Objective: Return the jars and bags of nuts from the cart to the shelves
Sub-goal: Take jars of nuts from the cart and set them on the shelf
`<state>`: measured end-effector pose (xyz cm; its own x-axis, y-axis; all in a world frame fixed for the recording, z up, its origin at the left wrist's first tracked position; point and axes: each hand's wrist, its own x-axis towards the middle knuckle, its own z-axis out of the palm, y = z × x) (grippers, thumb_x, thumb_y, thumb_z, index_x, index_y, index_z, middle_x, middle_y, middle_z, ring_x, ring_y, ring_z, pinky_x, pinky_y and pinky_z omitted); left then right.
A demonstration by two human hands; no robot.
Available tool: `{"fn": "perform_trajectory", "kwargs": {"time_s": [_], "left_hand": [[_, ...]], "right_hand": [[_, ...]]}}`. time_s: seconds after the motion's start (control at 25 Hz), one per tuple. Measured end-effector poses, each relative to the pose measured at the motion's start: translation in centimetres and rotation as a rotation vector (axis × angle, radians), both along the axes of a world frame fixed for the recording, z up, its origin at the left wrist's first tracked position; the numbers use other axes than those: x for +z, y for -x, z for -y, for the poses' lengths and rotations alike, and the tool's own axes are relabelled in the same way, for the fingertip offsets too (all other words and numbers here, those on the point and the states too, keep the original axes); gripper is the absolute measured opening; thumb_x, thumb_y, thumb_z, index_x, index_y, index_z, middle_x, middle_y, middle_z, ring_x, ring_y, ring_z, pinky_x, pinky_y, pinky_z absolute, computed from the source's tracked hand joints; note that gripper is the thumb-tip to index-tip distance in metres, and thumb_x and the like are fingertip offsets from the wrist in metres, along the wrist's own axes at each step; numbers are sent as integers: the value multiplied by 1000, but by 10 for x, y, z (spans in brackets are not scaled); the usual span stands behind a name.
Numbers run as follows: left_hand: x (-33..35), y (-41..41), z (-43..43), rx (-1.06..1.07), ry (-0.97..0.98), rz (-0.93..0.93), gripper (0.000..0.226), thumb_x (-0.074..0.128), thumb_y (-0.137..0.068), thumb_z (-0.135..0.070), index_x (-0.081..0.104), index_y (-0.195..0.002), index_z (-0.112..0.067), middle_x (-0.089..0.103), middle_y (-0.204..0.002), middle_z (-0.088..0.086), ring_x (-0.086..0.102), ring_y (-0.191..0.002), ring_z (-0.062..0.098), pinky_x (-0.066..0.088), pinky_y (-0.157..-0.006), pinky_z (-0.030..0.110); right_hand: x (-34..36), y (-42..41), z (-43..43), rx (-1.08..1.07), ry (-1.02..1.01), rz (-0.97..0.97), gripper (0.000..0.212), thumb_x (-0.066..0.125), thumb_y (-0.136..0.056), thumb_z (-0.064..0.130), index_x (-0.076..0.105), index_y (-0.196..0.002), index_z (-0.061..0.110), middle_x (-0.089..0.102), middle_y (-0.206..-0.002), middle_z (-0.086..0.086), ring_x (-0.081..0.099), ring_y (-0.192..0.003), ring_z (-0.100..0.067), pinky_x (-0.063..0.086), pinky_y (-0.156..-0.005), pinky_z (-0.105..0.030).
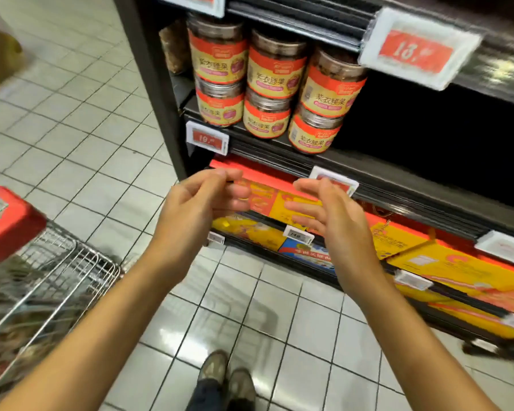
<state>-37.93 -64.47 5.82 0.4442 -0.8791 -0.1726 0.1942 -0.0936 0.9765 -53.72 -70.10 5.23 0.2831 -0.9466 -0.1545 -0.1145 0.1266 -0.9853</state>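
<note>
Several clear jars of nuts (275, 65) with orange and yellow labels stand stacked two high at the left end of a dark shelf (279, 149). My left hand (202, 204) and my right hand (330, 216) hover side by side below that shelf, both empty with fingers loosely curled and apart. The wire cart (51, 280) with a red handle (9, 221) sits at the lower left; blurred dark goods lie inside it.
Right of the jars the shelf interior (428, 143) is dark and bare. Price tags (419, 50) hang from the shelf edges. Yellow and red boxes (445, 262) fill the lower shelves. White tiled floor (264, 315) lies underfoot, with my shoes (226, 378) at the bottom.
</note>
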Motion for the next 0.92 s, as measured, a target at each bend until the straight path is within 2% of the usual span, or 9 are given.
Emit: {"fn": "perform_trajectory", "kwargs": {"time_s": [0.12, 0.32, 0.44, 0.56, 0.68, 0.8, 0.88, 0.92], "left_hand": [[29, -13, -100, 113, -143, -8, 28, 40, -98, -15, 67, -87, -15, 70, -70, -1, 65, -68, 15, 52, -71, 23], [50, -42, -254, 455, -187, -92, 30, 40, -98, -11, 67, -86, -14, 71, -67, -3, 66, -62, 9, 54, -67, 19], [46, -81, -344, 767, -153, -149, 29, 40, -98, -9, 67, -86, -12, 71, -65, -2, 65, -58, 7, 52, -60, 14], [39, -137, -430, 988, -102, -171, 29, 42, -97, -8, 67, -82, -12, 70, -63, -1, 63, -53, 7, 52, -57, 15], [36, -202, -507, 1116, -106, -172, 28, 42, -96, -10, 66, -81, -14, 69, -62, -1, 63, -53, 7, 52, -56, 15], [35, -273, -579, 1183, -219, -227, 27, 42, -96, -12, 64, -80, -14, 70, -62, -3, 64, -54, 6, 51, -53, 13], [23, -318, -604, 1156, -342, -251, 25, 43, -95, -9, 62, -79, -11, 68, -64, 0, 62, -55, 8, 52, -54, 14], [13, -336, -607, 1117, -408, -278, 24, 43, -95, -8, 60, -78, -11, 65, -67, 2, 59, -55, 10, 50, -53, 15]], "right_hand": [[31, -18, -66, 230, -26, -69, 24, 37, -100, 21, 59, -103, 16, 63, -101, 8, 67, -84, -8, 52, -72, -15], [66, -86, -158, 519, -48, 8, 23, 40, -99, 16, 62, -94, 21, 67, -95, 6, 68, -79, -9, 53, -72, -19], [71, -162, -228, 777, -71, 40, 20, 42, -95, 19, 62, -93, 22, 68, -94, 2, 68, -77, -9, 52, -71, -18], [70, -248, -304, 1030, -35, 28, 28, 39, -99, 11, 63, -91, 23, 68, -95, 1, 67, -76, -11, 53, -71, -19], [64, -333, -369, 1106, -109, 29, 29, 39, -99, 11, 63, -88, 22, 67, -94, -1, 67, -72, -8, 54, -68, -17], [38, -417, -427, 1193, -160, -178, 24, 40, -99, 12, 64, -94, 12, 66, -99, -7, 64, -68, -1, 50, -62, -12], [10, -465, -456, 1253, -161, -374, 26, 40, -99, 14, 65, -95, 4, 64, -107, -12, 59, -78, -7, 48, -68, -18], [-5, -482, -468, 1306, -151, -500, 28, 40, -99, 16, 64, -89, 5, 62, -104, -12, 54, -79, -9, 44, -69, -21]]}}
